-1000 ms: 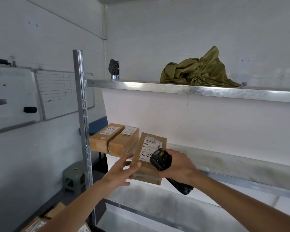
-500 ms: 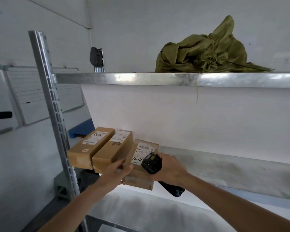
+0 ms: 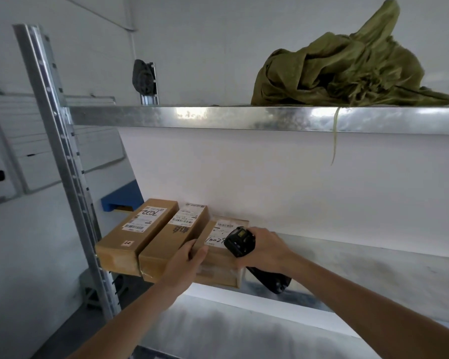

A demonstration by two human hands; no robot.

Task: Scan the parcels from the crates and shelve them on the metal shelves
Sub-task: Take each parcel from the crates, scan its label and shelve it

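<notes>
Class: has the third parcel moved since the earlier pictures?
Yes. The third parcel has gone from tilted and lifted to flat on the shelf, beside the middle parcel.

A parcel storeroom: bare white walls, galvanised metal shelves (image 3: 244, 117) holding labelled cardboard parcels (image 3: 138, 229) at seven o'clock, a whiteboard (image 3: 36, 141) at nine o'clock and a handheld scanner (image 3: 240, 240).
</notes>
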